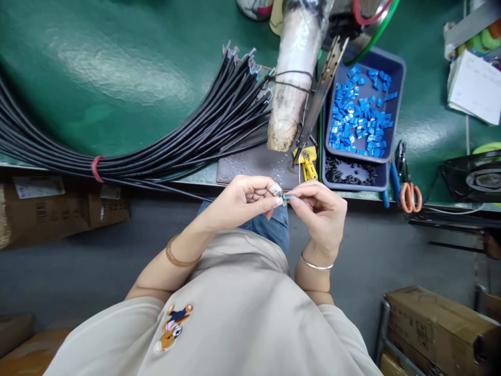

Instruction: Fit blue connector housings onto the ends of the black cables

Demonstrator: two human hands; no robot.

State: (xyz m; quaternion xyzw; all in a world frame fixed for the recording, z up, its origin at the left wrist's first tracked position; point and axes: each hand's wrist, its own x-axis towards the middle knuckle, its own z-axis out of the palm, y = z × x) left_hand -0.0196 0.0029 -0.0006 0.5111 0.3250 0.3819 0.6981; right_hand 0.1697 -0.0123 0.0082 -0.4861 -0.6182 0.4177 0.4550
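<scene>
In the head view my left hand (252,197) is closed in a pinch, with whitish wrapping on its fingertips. My right hand (321,210) meets it fingertip to fingertip, pinching thin coloured wires (288,197). What the left fingertips grip is too small to make out. Behind the hands lies a dark mat (250,168) at the table edge. A bundle of black cables (172,141) with stripped coloured ends reaches over it from the left. A yellow tool (309,163) lies just beyond my right hand, below a hanging wrapped tube (293,78).
A tray of blue pieces (364,112) rests on a tray of small black parts (350,173). Orange-handled scissors (410,197) and blue-handled pliers (394,180) lie to their right. A fan (481,175) stands at far right. Cardboard boxes (438,329) are below.
</scene>
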